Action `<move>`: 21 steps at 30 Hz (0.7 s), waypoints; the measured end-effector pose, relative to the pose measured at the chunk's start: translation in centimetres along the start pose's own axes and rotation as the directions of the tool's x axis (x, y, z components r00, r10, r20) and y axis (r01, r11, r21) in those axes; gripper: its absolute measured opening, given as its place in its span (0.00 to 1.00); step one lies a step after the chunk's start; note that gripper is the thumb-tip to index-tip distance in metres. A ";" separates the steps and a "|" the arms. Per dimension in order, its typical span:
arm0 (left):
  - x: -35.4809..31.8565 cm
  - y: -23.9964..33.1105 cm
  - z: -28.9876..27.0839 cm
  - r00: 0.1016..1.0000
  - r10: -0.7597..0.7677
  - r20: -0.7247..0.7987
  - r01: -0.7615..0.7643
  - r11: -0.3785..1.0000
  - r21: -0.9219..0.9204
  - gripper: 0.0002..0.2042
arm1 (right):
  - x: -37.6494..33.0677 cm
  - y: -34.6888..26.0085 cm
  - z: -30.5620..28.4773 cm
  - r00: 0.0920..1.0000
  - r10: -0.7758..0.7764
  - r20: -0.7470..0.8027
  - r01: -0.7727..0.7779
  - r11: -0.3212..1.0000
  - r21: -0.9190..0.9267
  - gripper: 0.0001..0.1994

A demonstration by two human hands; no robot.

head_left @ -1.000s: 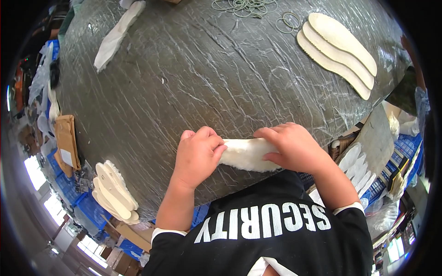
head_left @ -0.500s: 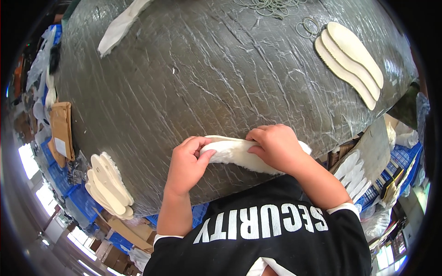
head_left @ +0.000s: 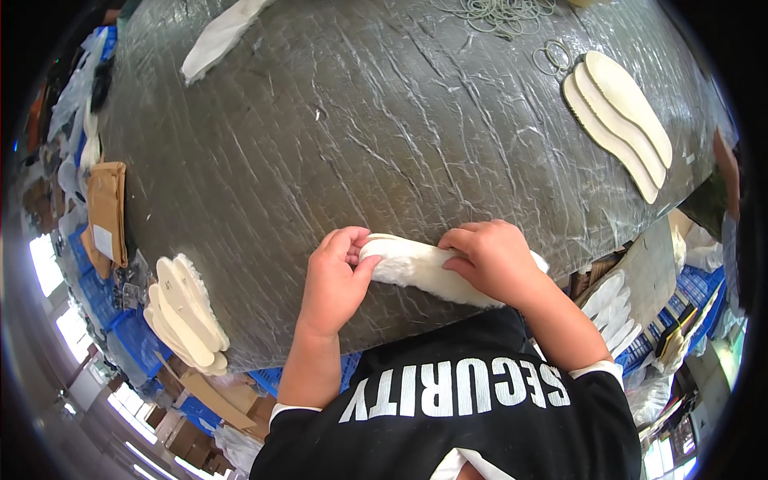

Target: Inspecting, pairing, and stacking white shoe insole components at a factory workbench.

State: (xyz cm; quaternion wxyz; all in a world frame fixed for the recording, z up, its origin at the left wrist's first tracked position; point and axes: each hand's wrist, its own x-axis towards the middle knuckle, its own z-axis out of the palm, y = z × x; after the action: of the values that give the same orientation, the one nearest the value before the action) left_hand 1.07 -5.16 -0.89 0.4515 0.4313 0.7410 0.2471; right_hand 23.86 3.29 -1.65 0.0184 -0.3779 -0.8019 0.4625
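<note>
Near the table's front edge, both hands grip a white fleecy insole [head_left: 420, 270] that lies sideways, its fluffy side facing me. Closed round its left end is my left hand [head_left: 338, 272], thumb on the fleece and fingers behind. My right hand [head_left: 494, 258] pinches the upper edge toward the right end, hiding part of it. A cream layer shows along the far edge; whether it is a separate sole I cannot tell.
Fanned cream insoles [head_left: 620, 120] lie at the far right, below loose rubber bands [head_left: 500, 14]. More insoles [head_left: 186, 312] sit at the left corner. A white fleece piece [head_left: 220, 40] lies far left. Dark plastic film covers the table [head_left: 320, 160]. Blue crates [head_left: 140, 344] stand beyond its edge.
The view has shifted slightly, so the table things appear a little displaced. Both hands keep hold of the insole in nearly the same pose.
</note>
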 end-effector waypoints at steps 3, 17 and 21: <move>-0.1 -0.9 0.1 0.998 -0.057 0.012 0.058 0.981 -0.185 0.12 | -0.2 0.3 0.2 1.000 0.000 0.005 0.000 1.000 0.003 0.10; -1.1 -2.1 0.4 0.979 -0.203 0.032 0.204 0.933 -0.297 0.03 | -0.2 0.0 -0.1 1.000 0.021 -0.005 -0.021 1.000 -0.007 0.10; -1.0 -2.0 0.7 0.991 -0.117 -0.059 0.105 0.980 -0.170 0.02 | -0.1 0.1 -0.1 1.000 0.003 -0.003 -0.003 1.000 -0.008 0.10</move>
State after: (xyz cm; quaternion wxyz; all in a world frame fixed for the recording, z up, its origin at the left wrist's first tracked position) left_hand 1.09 -7.05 -2.24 0.4734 0.3411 0.7557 0.2973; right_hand 24.05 3.33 -1.58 0.0175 -0.3798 -0.8031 0.4588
